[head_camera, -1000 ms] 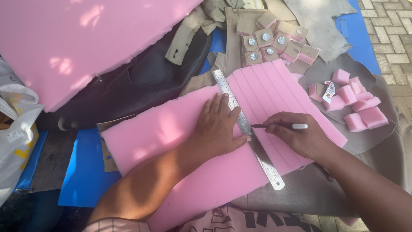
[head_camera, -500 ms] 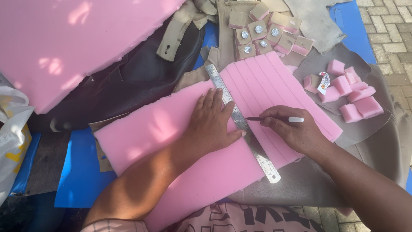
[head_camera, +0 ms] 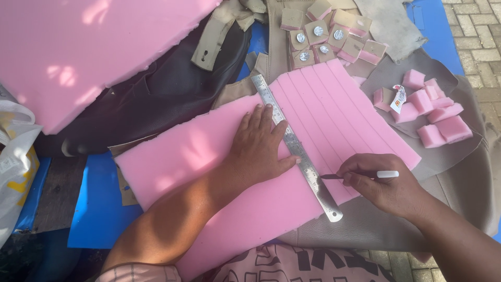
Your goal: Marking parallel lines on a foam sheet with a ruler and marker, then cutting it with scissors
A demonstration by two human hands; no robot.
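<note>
While the left hand (head_camera: 258, 143) lies flat with fingers spread, pressing the steel ruler (head_camera: 295, 145) against the pink foam sheet (head_camera: 209, 172), the right hand (head_camera: 383, 185) is closed in a writing grip around a thin blade tool with a white handle (head_camera: 360, 175). The tool's dark tip sits at the ruler's right edge, near the ruler's lower end (the end closest to the person).

The foam sheet lies across the middle of the work surface on grey leather (head_camera: 459, 172) and blue sheeting (head_camera: 99, 214). To the right of the ruler, the foam already shows a series of parallel lines running its length, dividing it into narrow strips. To the left of the ruler, under and beyond the left hand, the foam is unmarked; this is roughly half of the sheet or more.

Finished output appears further out: a group of small pink foam blocks (head_camera: 430, 112) to the right, and tan-backed squares with silver discs (head_camera: 326, 34) at the top. A second large foam slab (head_camera: 78, 57) lies at upper left, uncut.
</note>
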